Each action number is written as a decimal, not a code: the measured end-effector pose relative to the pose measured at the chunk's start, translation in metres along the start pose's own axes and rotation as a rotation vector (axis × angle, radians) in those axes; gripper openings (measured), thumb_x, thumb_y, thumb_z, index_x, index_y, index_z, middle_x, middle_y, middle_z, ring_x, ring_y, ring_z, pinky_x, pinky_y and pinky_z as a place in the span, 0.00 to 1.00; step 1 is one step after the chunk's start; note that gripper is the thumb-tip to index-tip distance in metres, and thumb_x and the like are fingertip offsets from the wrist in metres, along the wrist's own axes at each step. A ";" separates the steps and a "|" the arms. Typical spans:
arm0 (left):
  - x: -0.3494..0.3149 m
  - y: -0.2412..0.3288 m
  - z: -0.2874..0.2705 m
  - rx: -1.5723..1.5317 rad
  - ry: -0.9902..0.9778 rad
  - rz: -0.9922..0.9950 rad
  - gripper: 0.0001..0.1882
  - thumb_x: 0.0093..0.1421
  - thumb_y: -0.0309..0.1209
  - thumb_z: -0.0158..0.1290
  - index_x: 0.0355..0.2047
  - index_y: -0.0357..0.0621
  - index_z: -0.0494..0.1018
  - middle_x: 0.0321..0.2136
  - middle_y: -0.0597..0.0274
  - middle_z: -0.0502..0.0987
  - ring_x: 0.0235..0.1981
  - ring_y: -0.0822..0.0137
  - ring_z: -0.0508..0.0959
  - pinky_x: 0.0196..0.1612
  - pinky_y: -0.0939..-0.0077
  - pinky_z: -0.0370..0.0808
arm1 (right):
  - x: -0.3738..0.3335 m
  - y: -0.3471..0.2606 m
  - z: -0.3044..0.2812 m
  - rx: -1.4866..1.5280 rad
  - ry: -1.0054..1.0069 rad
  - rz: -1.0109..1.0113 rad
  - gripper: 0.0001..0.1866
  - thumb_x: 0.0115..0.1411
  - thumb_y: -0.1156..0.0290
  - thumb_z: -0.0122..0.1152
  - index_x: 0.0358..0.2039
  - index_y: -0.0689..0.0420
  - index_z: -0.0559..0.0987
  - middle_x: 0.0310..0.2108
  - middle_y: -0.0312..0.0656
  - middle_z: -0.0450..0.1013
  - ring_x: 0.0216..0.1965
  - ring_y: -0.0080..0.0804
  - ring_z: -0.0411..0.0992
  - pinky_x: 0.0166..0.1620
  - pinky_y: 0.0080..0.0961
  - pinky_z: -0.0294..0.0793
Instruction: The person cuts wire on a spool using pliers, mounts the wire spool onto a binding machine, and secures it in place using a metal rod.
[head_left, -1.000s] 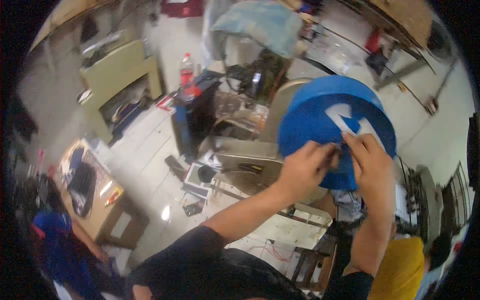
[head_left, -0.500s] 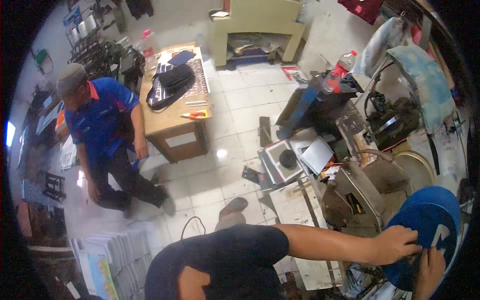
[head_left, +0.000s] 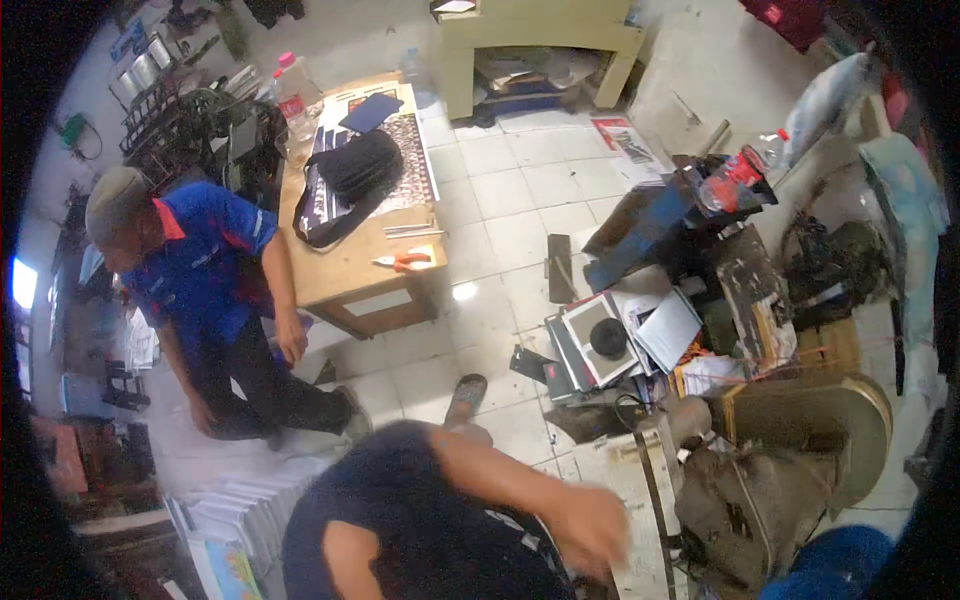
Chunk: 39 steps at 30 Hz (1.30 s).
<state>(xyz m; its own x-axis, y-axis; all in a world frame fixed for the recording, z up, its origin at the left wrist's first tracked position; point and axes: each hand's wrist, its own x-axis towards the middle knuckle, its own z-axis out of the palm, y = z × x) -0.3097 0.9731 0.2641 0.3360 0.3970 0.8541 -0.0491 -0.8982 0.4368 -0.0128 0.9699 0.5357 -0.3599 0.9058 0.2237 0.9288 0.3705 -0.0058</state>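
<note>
My left hand point(head_left: 590, 522) is off to the right of my dark sleeve, above the pale worktop point(head_left: 622, 468). Motion blurs its fingers, so I cannot tell whether they are open or closed. Nothing shows clearly in that hand. The blue cap point(head_left: 845, 562) lies at the lower right rim, cut off by the edge, and my left hand is well apart from it. My right hand is out of view. A greyish-brown machine casing point(head_left: 750, 505) sits between my left hand and the cap.
At left another person point(head_left: 205, 270) in a blue shirt stands by a wooden table point(head_left: 345, 285), which bears a black bag point(head_left: 365, 170) and orange-handled pliers point(head_left: 402, 262). Stacked paper bundles point(head_left: 255, 510) are at lower left. Books and frames point(head_left: 600, 345) pile beside the worktop.
My left hand has left the blue cap and swung to the left. My right hand has gone out of view. The view has shifted, and the cap now sits lower at the rim.
</note>
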 end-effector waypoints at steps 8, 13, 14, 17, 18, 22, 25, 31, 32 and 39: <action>-0.355 -0.094 -0.403 1.476 0.301 -1.578 0.19 0.56 0.38 0.58 0.46 0.44 0.77 0.45 0.48 0.75 0.47 0.49 0.73 0.48 0.59 0.73 | 0.015 -0.152 0.272 0.449 -0.840 0.449 0.25 0.64 0.51 0.50 0.50 0.59 0.75 0.44 0.57 0.74 0.46 0.52 0.74 0.50 0.45 0.72; -0.388 -0.131 -0.471 1.322 0.103 -1.684 0.17 0.53 0.34 0.57 0.45 0.48 0.77 0.50 0.49 0.72 0.53 0.50 0.69 0.53 0.53 0.68 | 0.008 -0.162 0.330 0.392 -1.036 0.534 0.25 0.64 0.51 0.50 0.50 0.59 0.75 0.44 0.57 0.74 0.46 0.52 0.74 0.49 0.46 0.72; -0.378 -0.139 -0.474 1.303 0.101 -1.685 0.17 0.53 0.34 0.57 0.45 0.48 0.77 0.50 0.49 0.72 0.53 0.50 0.69 0.53 0.53 0.68 | 0.006 -0.159 0.334 0.376 -1.047 0.559 0.25 0.64 0.50 0.50 0.50 0.59 0.75 0.44 0.57 0.74 0.46 0.52 0.74 0.49 0.46 0.72; -0.350 -0.137 -0.485 1.124 0.027 -2.002 0.12 0.53 0.36 0.56 0.39 0.53 0.80 0.45 0.53 0.74 0.51 0.52 0.71 0.52 0.53 0.69 | 0.005 -0.150 0.343 0.339 -1.069 0.603 0.25 0.64 0.50 0.50 0.49 0.59 0.75 0.44 0.57 0.74 0.46 0.52 0.74 0.49 0.46 0.72; -0.362 -0.141 -0.487 1.116 0.019 -2.006 0.12 0.53 0.36 0.56 0.39 0.53 0.80 0.45 0.53 0.74 0.51 0.52 0.71 0.52 0.53 0.69 | 0.004 -0.148 0.345 0.330 -1.079 0.618 0.26 0.64 0.50 0.49 0.49 0.59 0.75 0.43 0.57 0.74 0.46 0.52 0.73 0.49 0.46 0.72; -0.392 -0.130 -0.496 1.125 0.107 -1.927 0.10 0.52 0.40 0.62 0.34 0.53 0.81 0.39 0.57 0.76 0.44 0.55 0.75 0.49 0.52 0.68 | 0.001 -0.146 0.359 0.329 -1.130 0.632 0.26 0.64 0.49 0.49 0.49 0.60 0.75 0.43 0.57 0.74 0.45 0.53 0.73 0.48 0.46 0.72; -0.402 -0.128 -0.502 1.092 0.029 -1.973 0.11 0.54 0.39 0.57 0.34 0.50 0.80 0.40 0.56 0.76 0.46 0.55 0.75 0.50 0.53 0.67 | -0.003 -0.147 0.369 0.321 -1.165 0.667 0.26 0.64 0.49 0.49 0.48 0.60 0.75 0.43 0.57 0.74 0.45 0.53 0.73 0.48 0.46 0.72; -0.413 -0.120 -0.497 1.373 -0.022 -1.749 0.14 0.56 0.36 0.51 0.39 0.41 0.75 0.41 0.51 0.75 0.49 0.55 0.71 0.51 0.54 0.66 | -0.011 -0.157 0.393 0.330 -1.226 0.671 0.26 0.64 0.48 0.49 0.47 0.60 0.75 0.43 0.57 0.74 0.45 0.53 0.73 0.47 0.46 0.72; -0.412 -0.119 -0.499 1.456 0.023 -1.694 0.14 0.57 0.36 0.50 0.39 0.40 0.74 0.41 0.49 0.74 0.49 0.54 0.71 0.51 0.54 0.67 | -0.013 -0.159 0.396 0.337 -1.230 0.659 0.26 0.64 0.48 0.49 0.47 0.60 0.75 0.43 0.57 0.74 0.45 0.53 0.73 0.47 0.46 0.72; -0.211 -0.109 -0.437 0.733 0.724 -1.571 0.18 0.64 0.37 0.49 0.46 0.34 0.71 0.42 0.46 0.73 0.42 0.54 0.76 0.49 0.63 0.72 | -0.063 -0.115 0.393 0.239 -1.180 0.296 0.27 0.64 0.47 0.49 0.46 0.60 0.75 0.42 0.57 0.74 0.45 0.54 0.73 0.46 0.46 0.72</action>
<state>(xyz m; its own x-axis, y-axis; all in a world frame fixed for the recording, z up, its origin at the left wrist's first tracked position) -0.7862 1.0693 0.1592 -0.7509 0.6478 -0.1285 0.2935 0.5016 0.8138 -0.1320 0.9511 0.1390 -0.1140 0.5462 -0.8299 0.9930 0.0365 -0.1124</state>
